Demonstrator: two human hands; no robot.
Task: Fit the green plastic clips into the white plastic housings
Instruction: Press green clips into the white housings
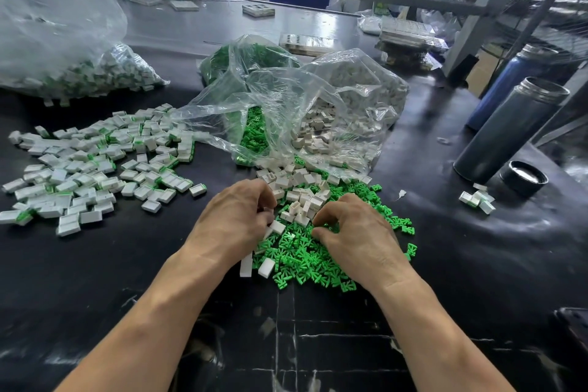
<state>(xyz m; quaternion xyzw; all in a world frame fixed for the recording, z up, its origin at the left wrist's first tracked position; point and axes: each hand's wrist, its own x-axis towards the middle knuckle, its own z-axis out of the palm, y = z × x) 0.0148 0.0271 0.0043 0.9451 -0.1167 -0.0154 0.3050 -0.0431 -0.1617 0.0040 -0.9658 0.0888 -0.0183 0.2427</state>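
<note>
A heap of loose green plastic clips lies on the black table in front of me, with empty white housings piled on its far side. My left hand rests on the heap's left edge, its fingers curled around a white housing. My right hand lies on the green clips with its fingertips curled down into them; whether they pinch a clip is hidden. Two more white housings lie at the heap's near left edge.
Many fitted housings spread over the table's left side. Clear bags hold green clips, white housings and finished parts. Two metal flasks and a black lid stand at the right, near a few parts.
</note>
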